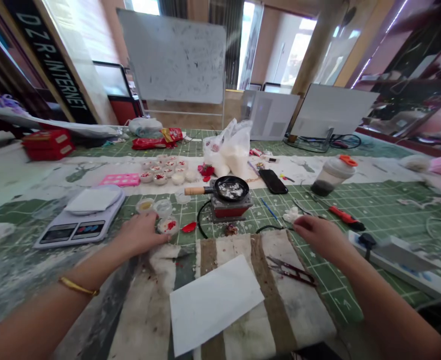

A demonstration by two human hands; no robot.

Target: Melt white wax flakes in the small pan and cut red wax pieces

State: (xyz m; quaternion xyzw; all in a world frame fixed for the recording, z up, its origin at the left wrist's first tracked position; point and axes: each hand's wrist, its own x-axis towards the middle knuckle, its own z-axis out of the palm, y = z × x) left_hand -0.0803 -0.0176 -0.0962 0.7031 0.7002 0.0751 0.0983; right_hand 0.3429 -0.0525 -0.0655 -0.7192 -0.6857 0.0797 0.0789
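My left hand point(141, 232) has its thumb and fingers around the left side of a small clear cup point(168, 226) with white content and red bits. Two more small cups point(145, 205) stand just behind it. My right hand point(312, 231) is closed, its fingertips on a crumpled white wad point(291, 215). Between the hands, a small black pan point(231, 189) with white pieces rests on a red and grey heater point(230, 207). A white sheet point(216, 305) lies on the striped cloth point(239, 250) in front, with thread snips point(293, 271) to its right.
A kitchen scale point(81, 217) stands at the left. Several filled cups point(160, 178), a pink mould point(120, 180) and a plastic bag point(230, 150) are behind. A phone point(273, 181), a shaker point(333, 175), a red-handled tool point(346, 218) and a power strip point(404, 262) are at the right.
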